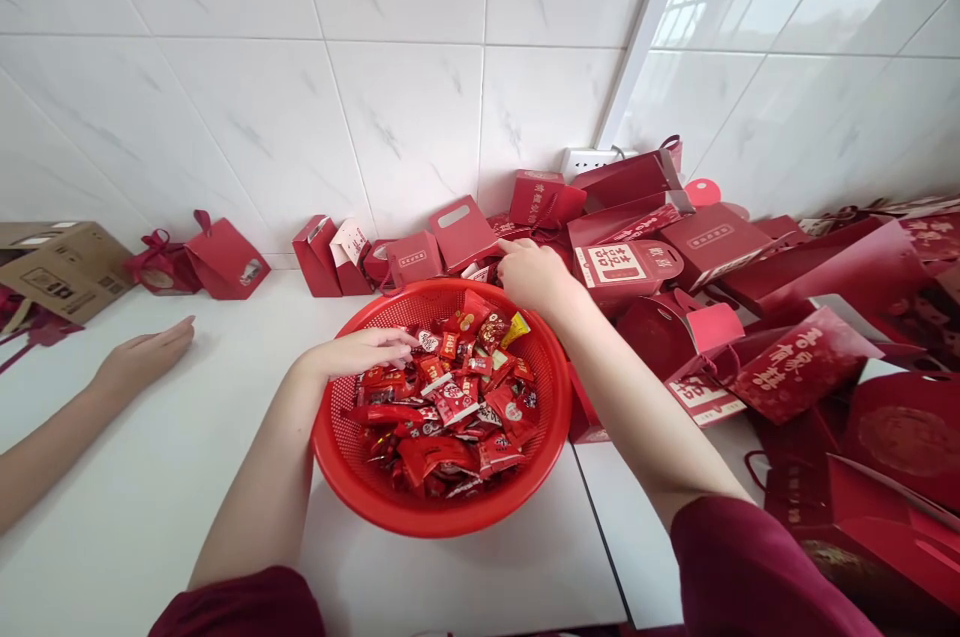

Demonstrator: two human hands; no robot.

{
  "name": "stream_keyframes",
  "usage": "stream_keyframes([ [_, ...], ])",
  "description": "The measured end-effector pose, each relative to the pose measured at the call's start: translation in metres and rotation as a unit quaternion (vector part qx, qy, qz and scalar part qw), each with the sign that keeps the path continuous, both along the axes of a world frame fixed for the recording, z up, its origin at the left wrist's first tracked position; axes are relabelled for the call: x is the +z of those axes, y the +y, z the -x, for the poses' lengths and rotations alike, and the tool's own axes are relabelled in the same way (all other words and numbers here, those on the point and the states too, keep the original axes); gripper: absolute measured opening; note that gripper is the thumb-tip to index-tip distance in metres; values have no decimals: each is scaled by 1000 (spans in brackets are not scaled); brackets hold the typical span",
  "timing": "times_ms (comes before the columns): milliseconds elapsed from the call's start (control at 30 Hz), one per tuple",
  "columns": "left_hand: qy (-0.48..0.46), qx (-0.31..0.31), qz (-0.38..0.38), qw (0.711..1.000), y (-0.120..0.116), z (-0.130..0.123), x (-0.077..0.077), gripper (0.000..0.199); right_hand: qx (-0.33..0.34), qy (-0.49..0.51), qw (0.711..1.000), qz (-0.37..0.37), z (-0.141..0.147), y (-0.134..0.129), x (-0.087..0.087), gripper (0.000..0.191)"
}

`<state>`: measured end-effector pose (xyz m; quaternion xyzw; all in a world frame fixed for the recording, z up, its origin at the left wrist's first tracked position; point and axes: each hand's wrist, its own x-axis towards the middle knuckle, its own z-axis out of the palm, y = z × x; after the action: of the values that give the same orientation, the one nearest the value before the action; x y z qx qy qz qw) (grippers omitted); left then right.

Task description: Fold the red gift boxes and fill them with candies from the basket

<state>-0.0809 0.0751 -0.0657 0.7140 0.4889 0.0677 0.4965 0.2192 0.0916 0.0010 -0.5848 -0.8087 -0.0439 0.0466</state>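
Candies (456,399) fill the red basket (442,523); the left hand (360,353) is loosely open above them, the right hand (534,275) beside red boxes (465,242) (its grip, I cannot tell).

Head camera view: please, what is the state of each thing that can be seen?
Round red plastic basket: upright, well filled.
Small wrapped candies, mostly red: heaped loose.
Red paper gift boxes at right: piled untidily, some open.
Brown cardboard box: only partly in view.
Left hand: open, over candies.
Right hand: beyond the rim, grip unclear.
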Motion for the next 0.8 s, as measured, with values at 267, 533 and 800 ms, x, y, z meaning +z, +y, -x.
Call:
stream_keyframes([
  [267,6,9,-25,1000,0,0,-6,55,47,-27,998,-28,31,55,-41,35],
  [533,2,12,-59,998,2,-2,-8,51,50,55,982,-174,9,39,-7,45],
  [800,-8,246,-344,906,-29,1,36,41,92,362,881,-289,-20,-70,-7,26],
])
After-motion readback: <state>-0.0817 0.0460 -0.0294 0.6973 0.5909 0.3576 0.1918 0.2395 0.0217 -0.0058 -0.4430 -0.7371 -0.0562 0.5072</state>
